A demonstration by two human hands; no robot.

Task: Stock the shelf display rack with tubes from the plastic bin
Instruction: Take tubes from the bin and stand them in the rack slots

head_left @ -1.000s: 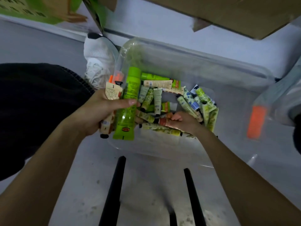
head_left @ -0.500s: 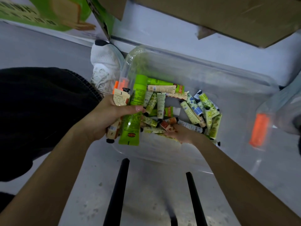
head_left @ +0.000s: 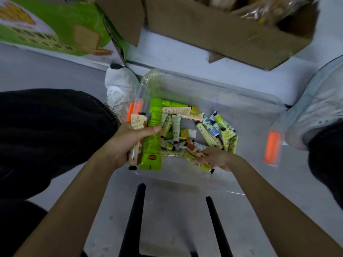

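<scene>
Judging by the scene, the step in hand is gathering a handful from the clear plastic bin [head_left: 213, 86] on the floor [head_left: 167, 229]. The left hand [head_left: 126, 145] grips a large green tube [head_left: 151, 141] and a cream tube [head_left: 137, 123] together, thumb across both, over the bin's left edge. The right hand [head_left: 217, 158] lies low in the bin, palm up, with its fingers under a spotted tube [head_left: 195, 151] at the near side of the heap of small tubes [head_left: 207, 134]. Whether those fingers have closed I cannot tell. It would go best to curl them round only a few tubes lying the same way, lift straight up, and pass them across without loosening the left grip. The rack is out of view.
</scene>
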